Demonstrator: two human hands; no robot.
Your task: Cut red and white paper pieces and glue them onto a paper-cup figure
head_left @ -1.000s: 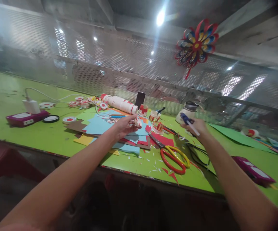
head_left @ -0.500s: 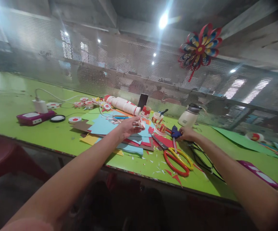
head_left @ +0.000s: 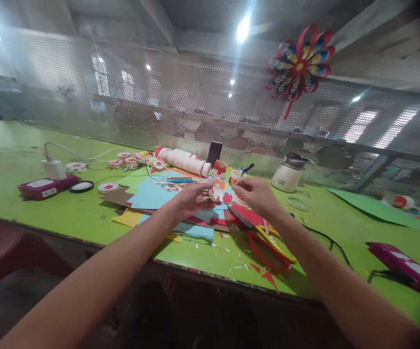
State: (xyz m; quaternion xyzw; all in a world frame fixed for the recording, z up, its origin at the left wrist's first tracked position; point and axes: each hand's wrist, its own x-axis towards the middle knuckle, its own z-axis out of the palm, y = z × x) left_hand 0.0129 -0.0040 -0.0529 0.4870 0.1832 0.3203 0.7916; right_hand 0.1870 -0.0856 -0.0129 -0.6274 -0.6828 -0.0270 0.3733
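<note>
My left hand (head_left: 192,199) is closed around the edge of a small round white-and-red paper piece (head_left: 216,194), above the stacked coloured paper (head_left: 155,194). To the right of that piece my right hand (head_left: 260,195) has its fingers pinched together; whatever is between them is too small to make out. Scissors (head_left: 268,254) with red and yellow handles lie below my right hand, partly hidden by the forearm. Just beyond that hand stands a tub (head_left: 236,175) with a dark-handled tool in it. The glue gun is mostly hidden behind my right arm.
A long white-and-red roll (head_left: 188,162), a leaning phone (head_left: 215,153) and a pale flask (head_left: 288,173) stand along the back. Purple power strips (head_left: 46,187) lie at both sides, with cables. Paper scraps (head_left: 268,280) litter the front edge. A paper flower (head_left: 300,67) hangs above.
My right hand has left the blue glue gun and moved left, close to the piece in my left hand. The left hand keeps its hold on the round paper piece.
</note>
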